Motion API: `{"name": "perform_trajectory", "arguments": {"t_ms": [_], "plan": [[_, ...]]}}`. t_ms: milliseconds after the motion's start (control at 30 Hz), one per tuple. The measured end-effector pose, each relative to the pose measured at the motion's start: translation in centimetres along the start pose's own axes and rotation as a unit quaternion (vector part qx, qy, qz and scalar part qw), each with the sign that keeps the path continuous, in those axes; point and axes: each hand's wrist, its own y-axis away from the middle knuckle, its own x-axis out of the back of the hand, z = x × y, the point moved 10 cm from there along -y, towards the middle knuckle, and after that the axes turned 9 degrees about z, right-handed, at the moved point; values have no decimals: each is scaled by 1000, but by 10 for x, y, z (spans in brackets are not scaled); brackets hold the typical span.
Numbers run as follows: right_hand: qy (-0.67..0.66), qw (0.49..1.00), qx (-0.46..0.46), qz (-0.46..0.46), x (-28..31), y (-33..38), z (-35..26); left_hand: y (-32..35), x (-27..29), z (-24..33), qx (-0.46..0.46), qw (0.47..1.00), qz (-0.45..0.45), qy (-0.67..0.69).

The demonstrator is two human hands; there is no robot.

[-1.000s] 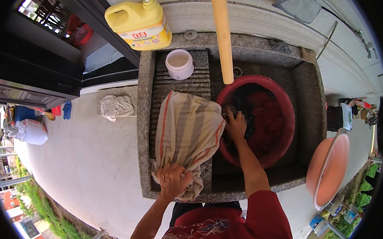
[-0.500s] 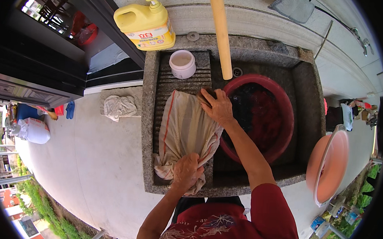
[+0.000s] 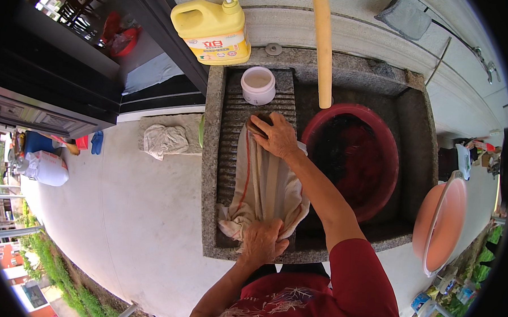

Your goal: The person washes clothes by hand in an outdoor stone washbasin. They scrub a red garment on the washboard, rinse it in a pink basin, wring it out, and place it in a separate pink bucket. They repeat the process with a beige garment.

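Observation:
A wet whitish cloth [image 3: 272,185] with a reddish stripe lies over the ridged washboard side [image 3: 229,149] of a stone sink. My right hand [image 3: 280,139] is closed around a brown scrubbing brush [image 3: 255,122], pressed on the cloth's far end. Its bristles are hidden beneath. At the near end, my left hand [image 3: 259,242] grips the bunched part of the cloth, thumb and fingers partly buried in the folds. Beside the cloth, a dark red basin [image 3: 394,164] in the sink's deeper side holds dark and red laundry in water.
A pale tub [image 3: 258,95] stands at the washboard's far end. On the sink's rim is a yellow detergent jug [image 3: 214,35] with a pump. A yellowish pole [image 3: 323,54] slants down toward the basin. A pink basin [image 3: 424,222] leans at the right; a crumpled rag [image 3: 165,140] lies left.
My right hand has moved the brush leftward relative to the cloth's far end. The cloth has narrowed there and gathered into lengthwise folds. The whole view has shifted slightly.

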Motion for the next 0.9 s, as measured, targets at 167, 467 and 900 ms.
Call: {"name": "perform_trajectory", "arguments": {"t_ms": [167,467,900], "plan": [[-174,978,50,-106,23,52,-76,-5,1,-2,-58,998,12,-28],[14,981,-188,53,2,1,44,-5,-25,-21,41,993,-70,-86],[203,960,-177,-78,43,162,132,-43,0,-76,153,986,-17,-64]]}}
